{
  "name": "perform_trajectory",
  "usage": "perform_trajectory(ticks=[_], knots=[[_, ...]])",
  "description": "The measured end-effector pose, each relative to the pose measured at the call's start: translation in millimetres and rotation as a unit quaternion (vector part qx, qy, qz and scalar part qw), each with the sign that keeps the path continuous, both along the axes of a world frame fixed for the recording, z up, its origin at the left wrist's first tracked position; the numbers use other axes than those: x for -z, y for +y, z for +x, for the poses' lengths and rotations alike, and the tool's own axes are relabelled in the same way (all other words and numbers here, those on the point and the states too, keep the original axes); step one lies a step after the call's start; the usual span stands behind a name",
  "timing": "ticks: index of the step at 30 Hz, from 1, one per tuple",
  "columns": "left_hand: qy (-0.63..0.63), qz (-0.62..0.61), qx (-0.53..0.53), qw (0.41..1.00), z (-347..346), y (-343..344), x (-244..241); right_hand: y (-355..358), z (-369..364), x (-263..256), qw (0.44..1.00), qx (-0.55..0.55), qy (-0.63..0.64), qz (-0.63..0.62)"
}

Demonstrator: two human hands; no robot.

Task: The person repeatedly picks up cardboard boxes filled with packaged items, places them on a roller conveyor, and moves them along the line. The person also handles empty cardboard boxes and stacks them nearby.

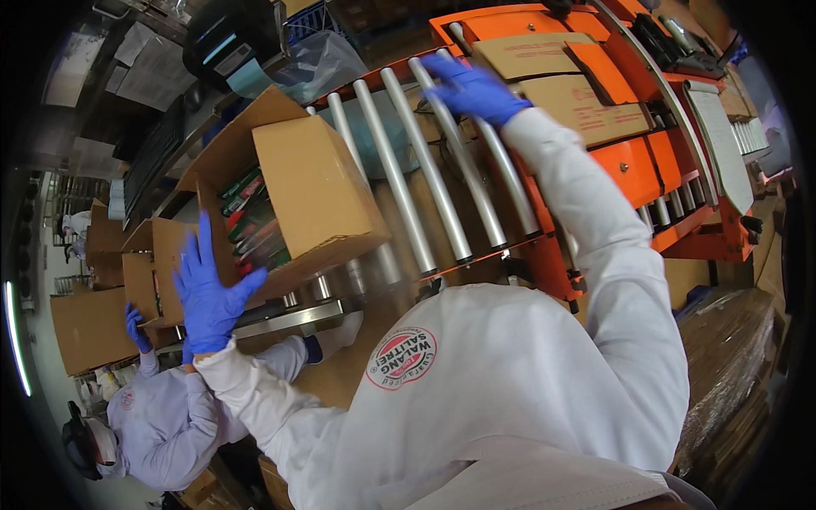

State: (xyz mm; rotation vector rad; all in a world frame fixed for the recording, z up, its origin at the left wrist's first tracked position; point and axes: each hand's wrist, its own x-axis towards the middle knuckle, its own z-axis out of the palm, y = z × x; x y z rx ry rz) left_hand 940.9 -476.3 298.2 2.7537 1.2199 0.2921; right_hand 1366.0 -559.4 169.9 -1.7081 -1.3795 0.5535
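Note:
My left hand (213, 290), in a blue glove, is spread with its fingers apart at the near side of an open cardboard box (319, 185). Whether its palm touches the box cannot be told. Inside the box lie several red and green plastic packs (248, 220). One broad flap stands out towards the right. Above the metal rollers (408, 169) of a conveyor, my right hand (475, 89), also gloved in blue, is stretched out with its fingers apart and slightly blurred. It holds nothing that I can see.
An orange machine (625, 169) with a flattened-looking cardboard carton (583, 108) on it stands at the right. On the left, a co-worker (169, 421) in white handles another cardboard box (140, 280). A black device (233, 44) stands beyond the conveyor. Plastic-wrapped cardboard (727, 370) is stacked at lower right.

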Motion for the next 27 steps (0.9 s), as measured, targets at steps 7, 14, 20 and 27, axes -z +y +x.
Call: perform_trajectory(ticks=[7,14,20,27], knots=[[0.067,-0.217,-0.049,0.973,11.0,75.6,54.4,142.4,-199.3,19.8,0.871,-0.271,-0.408,-0.046],[0.018,-0.005,-0.049,0.999,32.0,129.0,158.9,211.1,-182.7,-36.9,0.822,-0.069,-0.5,0.263],[-0.199,0.335,-0.145,0.91,41.4,144.6,166.3,136.5,-248.7,-6.8,0.918,-0.003,-0.374,0.134],[-0.363,-0.237,0.026,0.901,-73.5,171.6,167.8,102.1,-235.5,31.3,0.946,-0.033,-0.287,0.15]])
